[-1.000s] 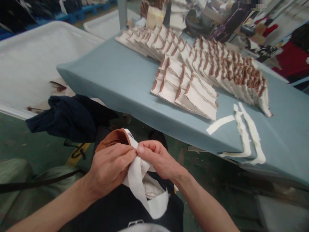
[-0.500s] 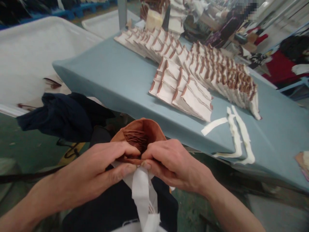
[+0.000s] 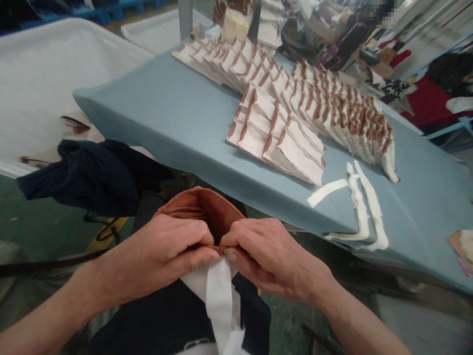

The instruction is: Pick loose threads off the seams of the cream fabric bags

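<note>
- Rust-brown, soft, open-mouthed piece (image 3: 223,207) above the dark-clothed lap (image 3: 148,318); left hand (image 3: 170,249) and right hand (image 3: 271,259) pinch its near rim, thumb beside thumb;
- its mouth, left of them a second ago, now gapes beyond; the rim seems easier to work;
- white cloth strip (image 3: 219,291) hangs below;
- blue-grey table (image 3: 151,108) beyond bears brown-edged white pieces (image 3: 258,133).

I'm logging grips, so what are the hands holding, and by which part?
The left hand and right hand pinch a brown piece by its near edge, thumbs close together, above a hanging white strip.
</note>
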`<state>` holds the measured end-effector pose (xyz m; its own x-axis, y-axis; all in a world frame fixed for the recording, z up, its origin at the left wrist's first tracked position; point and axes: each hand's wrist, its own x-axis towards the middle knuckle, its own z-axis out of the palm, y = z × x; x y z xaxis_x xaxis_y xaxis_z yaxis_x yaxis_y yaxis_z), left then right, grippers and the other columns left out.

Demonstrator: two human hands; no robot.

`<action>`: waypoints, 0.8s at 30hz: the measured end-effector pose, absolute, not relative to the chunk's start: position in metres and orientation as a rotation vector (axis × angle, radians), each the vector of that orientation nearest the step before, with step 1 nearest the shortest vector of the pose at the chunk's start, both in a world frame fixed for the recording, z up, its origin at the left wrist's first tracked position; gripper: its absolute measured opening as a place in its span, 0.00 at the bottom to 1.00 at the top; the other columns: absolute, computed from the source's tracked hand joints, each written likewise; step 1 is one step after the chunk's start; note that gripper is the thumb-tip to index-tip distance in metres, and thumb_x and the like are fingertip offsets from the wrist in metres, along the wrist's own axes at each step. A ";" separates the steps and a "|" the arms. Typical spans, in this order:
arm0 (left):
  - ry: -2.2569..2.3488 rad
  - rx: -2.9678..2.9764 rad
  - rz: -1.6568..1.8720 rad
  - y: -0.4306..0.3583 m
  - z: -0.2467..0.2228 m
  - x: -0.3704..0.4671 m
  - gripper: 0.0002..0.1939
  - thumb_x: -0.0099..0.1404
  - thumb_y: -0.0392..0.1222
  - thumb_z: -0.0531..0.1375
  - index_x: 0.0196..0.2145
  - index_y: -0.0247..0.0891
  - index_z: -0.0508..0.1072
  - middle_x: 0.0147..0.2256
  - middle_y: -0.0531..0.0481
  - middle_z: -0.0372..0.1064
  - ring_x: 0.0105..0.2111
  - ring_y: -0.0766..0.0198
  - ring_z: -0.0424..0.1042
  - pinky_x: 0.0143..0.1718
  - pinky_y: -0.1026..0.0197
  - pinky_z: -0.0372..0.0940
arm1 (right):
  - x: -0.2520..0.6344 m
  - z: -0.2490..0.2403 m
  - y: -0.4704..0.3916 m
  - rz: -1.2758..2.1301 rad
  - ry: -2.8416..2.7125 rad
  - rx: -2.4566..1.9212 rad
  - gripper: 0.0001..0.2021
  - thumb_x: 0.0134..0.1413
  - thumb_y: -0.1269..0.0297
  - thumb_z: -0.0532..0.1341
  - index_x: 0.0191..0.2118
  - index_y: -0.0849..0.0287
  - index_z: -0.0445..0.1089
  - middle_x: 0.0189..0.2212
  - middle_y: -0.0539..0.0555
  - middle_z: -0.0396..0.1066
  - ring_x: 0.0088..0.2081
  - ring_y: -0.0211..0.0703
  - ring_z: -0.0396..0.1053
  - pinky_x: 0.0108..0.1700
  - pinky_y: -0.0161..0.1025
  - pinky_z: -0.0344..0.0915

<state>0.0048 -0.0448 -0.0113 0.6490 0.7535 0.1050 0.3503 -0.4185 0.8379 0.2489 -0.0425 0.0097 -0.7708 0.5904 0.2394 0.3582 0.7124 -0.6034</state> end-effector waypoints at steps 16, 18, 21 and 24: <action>0.632 1.294 0.882 -0.069 -0.040 0.028 0.31 0.75 0.63 0.60 0.23 0.40 0.57 0.21 0.58 0.56 0.21 0.69 0.56 0.22 0.65 0.52 | 0.244 -0.022 -0.049 1.660 -1.781 -0.731 0.19 0.74 0.50 0.61 0.37 0.61 0.76 0.25 0.47 0.69 0.25 0.33 0.60 0.27 0.31 0.58; 0.613 1.273 0.849 -0.067 -0.045 0.024 0.34 0.73 0.70 0.58 0.23 0.40 0.60 0.22 0.57 0.57 0.22 0.68 0.56 0.22 0.64 0.52 | 0.247 -0.018 -0.047 1.567 -1.939 -0.721 0.15 0.76 0.56 0.59 0.41 0.61 0.77 0.28 0.49 0.73 0.28 0.34 0.65 0.31 0.32 0.62; 0.608 1.316 0.811 -0.064 -0.047 0.018 0.35 0.74 0.73 0.52 0.23 0.40 0.60 0.21 0.56 0.56 0.21 0.68 0.55 0.22 0.62 0.51 | 0.250 -0.009 -0.044 1.347 -2.153 -0.659 0.10 0.76 0.66 0.57 0.44 0.61 0.76 0.35 0.53 0.79 0.35 0.37 0.73 0.40 0.34 0.67; 0.618 1.410 0.778 -0.060 -0.040 0.017 0.34 0.77 0.69 0.52 0.23 0.40 0.59 0.21 0.57 0.53 0.21 0.68 0.53 0.23 0.61 0.50 | 0.250 -0.001 -0.041 1.182 -2.250 -0.634 0.09 0.76 0.69 0.56 0.44 0.61 0.75 0.36 0.55 0.80 0.36 0.38 0.75 0.42 0.35 0.68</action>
